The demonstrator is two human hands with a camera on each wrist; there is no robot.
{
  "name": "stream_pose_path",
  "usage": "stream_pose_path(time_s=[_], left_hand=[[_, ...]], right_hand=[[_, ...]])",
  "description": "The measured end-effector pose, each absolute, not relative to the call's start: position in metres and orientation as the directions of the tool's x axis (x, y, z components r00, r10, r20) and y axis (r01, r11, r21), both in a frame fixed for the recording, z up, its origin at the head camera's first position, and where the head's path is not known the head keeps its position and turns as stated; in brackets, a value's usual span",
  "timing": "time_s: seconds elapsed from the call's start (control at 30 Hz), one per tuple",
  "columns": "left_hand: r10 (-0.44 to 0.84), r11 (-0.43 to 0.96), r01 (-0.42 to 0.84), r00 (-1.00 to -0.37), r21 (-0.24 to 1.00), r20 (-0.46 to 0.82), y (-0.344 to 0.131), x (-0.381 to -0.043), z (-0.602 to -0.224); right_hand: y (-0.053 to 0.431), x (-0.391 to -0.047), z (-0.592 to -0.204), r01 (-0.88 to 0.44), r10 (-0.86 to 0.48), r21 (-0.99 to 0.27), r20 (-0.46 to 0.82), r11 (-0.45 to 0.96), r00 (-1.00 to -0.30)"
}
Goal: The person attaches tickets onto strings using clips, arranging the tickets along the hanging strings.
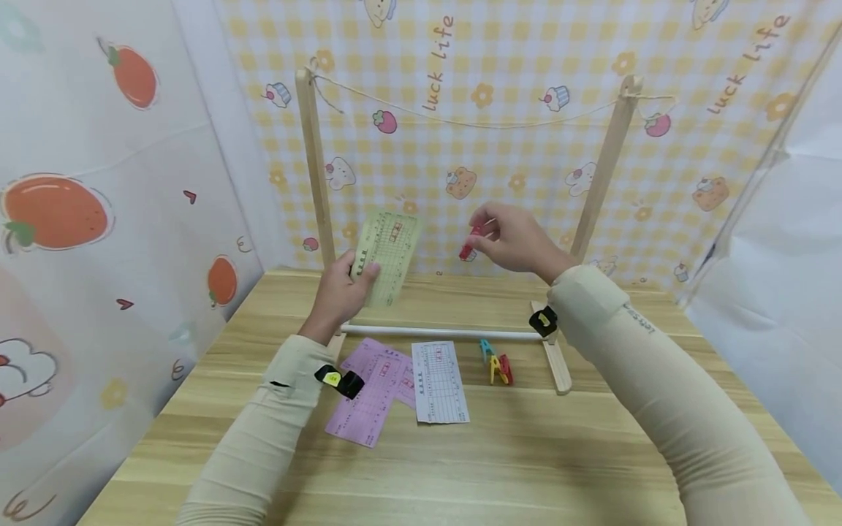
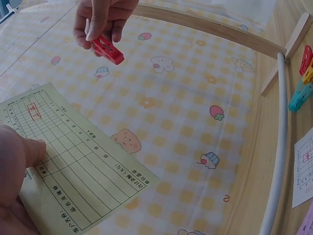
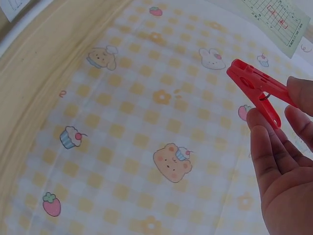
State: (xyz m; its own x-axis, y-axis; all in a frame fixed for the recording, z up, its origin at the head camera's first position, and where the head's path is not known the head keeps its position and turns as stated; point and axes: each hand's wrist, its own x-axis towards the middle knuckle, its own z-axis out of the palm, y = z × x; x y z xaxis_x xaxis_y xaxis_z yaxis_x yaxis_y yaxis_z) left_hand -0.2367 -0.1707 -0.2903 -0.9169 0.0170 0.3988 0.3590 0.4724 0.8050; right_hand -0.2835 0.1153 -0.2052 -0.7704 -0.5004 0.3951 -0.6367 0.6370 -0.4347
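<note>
My left hand (image 1: 344, 294) pinches a pale green printed form (image 1: 393, 252) by its lower left edge, thumb across the front. The form is raised above the table, below the string (image 1: 460, 122). To its right, my right hand (image 1: 511, 237) holds a red clothespin (image 1: 470, 243) between thumb and fingers. In the right wrist view the clothespin (image 3: 255, 88) has its handles between thumb and fingertips, its nose pointing away from the palm. The left wrist view shows the green form (image 2: 73, 161) with ruled lines and a red stamp. Form and clothespin are apart.
The string sags between two wooden posts (image 1: 316, 168), joined low down by a white rod (image 1: 447, 333). Purple forms (image 1: 368, 398) overlap on the table, beside a white form (image 1: 441, 383). Red, yellow and blue clothespins (image 1: 496, 367) lie to their right. A patterned cloth (image 1: 487, 44) hangs behind.
</note>
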Motion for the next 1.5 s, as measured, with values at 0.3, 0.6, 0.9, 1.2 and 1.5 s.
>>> stream_pose_path(time_s=[0.3, 0.6, 0.9, 1.2, 1.5], left_hand=[[0.019, 0.428, 0.377, -0.912, 0.821, 0.409, -0.172, -0.238, -0.283], [0.006, 0.433, 0.410, -0.892, 0.803, 0.452, -0.169, -0.242, -0.276], [-0.022, 0.425, 0.427, -0.877, 0.798, 0.480, -0.167, -0.246, -0.265], [-0.036, 0.438, 0.448, -0.857, 0.779, 0.513, -0.166, -0.247, -0.253], [-0.045, 0.446, 0.451, -0.852, 0.773, 0.522, -0.166, -0.251, -0.246]], right_hand=[[0.108, -0.281, -0.193, -0.637, -0.512, -0.433, 0.379, 0.638, -0.771], [0.106, -0.286, -0.185, -0.651, -0.518, -0.413, 0.397, 0.636, -0.758], [0.102, -0.284, -0.170, -0.676, -0.526, -0.413, 0.427, 0.610, -0.735], [0.095, -0.289, -0.158, -0.707, -0.541, -0.376, 0.460, 0.599, -0.704], [0.089, -0.292, -0.144, -0.725, -0.551, -0.342, 0.482, 0.598, -0.681]])
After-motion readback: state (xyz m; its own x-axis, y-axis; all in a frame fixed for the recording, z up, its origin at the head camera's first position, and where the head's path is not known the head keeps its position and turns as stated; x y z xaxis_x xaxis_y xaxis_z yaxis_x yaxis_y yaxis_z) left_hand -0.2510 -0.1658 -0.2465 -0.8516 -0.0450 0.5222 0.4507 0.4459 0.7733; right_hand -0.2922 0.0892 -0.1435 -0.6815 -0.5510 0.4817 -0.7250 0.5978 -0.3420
